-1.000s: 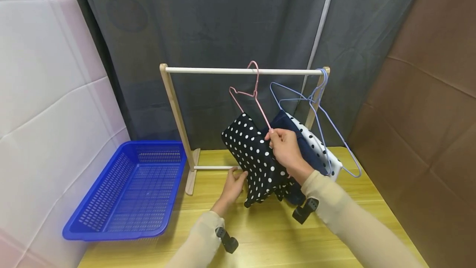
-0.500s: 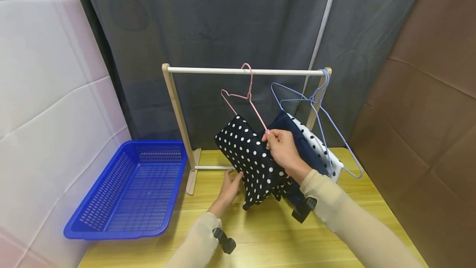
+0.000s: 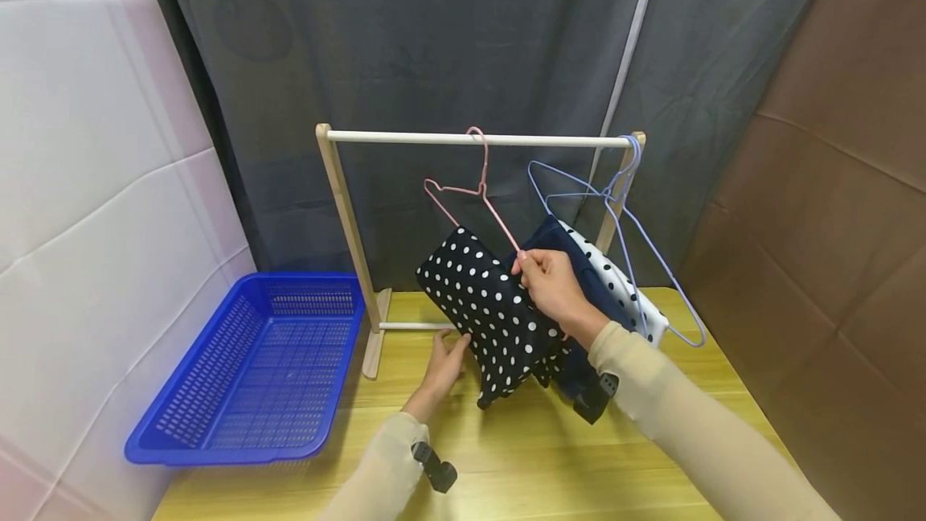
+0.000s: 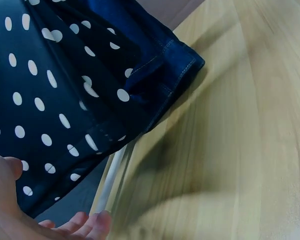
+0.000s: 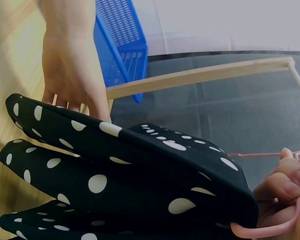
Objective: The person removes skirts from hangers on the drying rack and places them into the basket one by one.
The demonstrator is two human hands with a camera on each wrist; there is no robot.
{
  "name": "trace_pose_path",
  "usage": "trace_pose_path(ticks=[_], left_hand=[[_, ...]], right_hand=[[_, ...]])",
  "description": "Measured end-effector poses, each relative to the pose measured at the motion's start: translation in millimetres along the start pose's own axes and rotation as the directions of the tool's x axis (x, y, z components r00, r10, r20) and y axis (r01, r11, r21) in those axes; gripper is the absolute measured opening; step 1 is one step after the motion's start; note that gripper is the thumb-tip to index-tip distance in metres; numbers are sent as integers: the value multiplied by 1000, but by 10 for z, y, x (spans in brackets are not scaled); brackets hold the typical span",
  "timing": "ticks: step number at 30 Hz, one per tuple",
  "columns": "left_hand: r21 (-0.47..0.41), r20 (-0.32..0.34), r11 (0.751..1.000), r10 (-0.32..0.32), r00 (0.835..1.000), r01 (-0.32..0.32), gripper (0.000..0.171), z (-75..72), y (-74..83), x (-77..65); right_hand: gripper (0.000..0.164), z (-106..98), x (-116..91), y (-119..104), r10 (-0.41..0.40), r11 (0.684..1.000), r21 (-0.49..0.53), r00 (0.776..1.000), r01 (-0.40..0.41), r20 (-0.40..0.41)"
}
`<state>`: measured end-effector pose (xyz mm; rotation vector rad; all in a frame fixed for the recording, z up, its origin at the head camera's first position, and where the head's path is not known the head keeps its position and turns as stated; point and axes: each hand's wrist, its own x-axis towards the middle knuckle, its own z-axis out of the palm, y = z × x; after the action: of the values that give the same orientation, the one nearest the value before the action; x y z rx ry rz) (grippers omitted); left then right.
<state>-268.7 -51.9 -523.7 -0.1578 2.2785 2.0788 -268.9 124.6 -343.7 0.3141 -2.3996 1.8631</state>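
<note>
My right hand (image 3: 553, 288) pinches the right arm of a pink clothes hanger (image 3: 482, 190). Its hook loops at the white top rail (image 3: 405, 137) of a small wooden rack. Draped over the hanger is a black garment with white dots (image 3: 492, 308), its folded layers showing in the right wrist view. My left hand (image 3: 443, 364) is at the garment's lower left edge. In the left wrist view its thumb lies against the dotted fabric (image 4: 45, 110), with the fingers extended and apart from the thumb.
At the rack's right end hang blue hangers (image 3: 608, 191) bearing a dark blue denim garment (image 3: 586, 296) and a white black-dotted one (image 3: 608, 276). A blue plastic basket (image 3: 329, 392) stands left of the rack on the wooden table (image 3: 521, 473). Grey curtain (image 3: 434, 38) backs the rack.
The pink hanger and dotted garment have shifted left, and the hook has dropped slightly at the rail. Both hands have moved slightly left, the right still holding the hanger.
</note>
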Motion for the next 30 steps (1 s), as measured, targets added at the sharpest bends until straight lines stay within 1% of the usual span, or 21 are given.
trace_pose_path(ticks=[3,8,15,19,23,25,27,30], left_hand=[[-8,5,1000,-12,1000,12,64,5,-4,-4],[-26,10,999,-21,1000,22,63,13,-12,-11],[-45,10,999,-29,1000,29,65,29,-36,-26],[-88,13,995,-54,998,55,66,42,-57,-25],[-127,20,986,-102,995,104,68,53,-79,-14],[-165,38,978,-124,992,128,68,59,-82,-4],[-214,72,965,-137,988,149,67,62,-73,7],[-319,144,930,-143,979,183,65,59,-54,22]], right_hand=[[37,-28,25,39,-4,1000,-17,1000,4,19],[36,-87,65,80,-16,996,-82,999,20,41],[35,-138,91,60,-18,989,-148,997,29,79],[35,-153,107,60,-28,984,-172,995,45,100],[35,-165,127,71,-40,979,-196,994,60,103],[35,-171,135,70,-45,975,-212,994,66,102],[36,-176,138,64,-47,973,-223,994,69,100],[36,-182,141,57,-48,968,-240,994,70,97]])
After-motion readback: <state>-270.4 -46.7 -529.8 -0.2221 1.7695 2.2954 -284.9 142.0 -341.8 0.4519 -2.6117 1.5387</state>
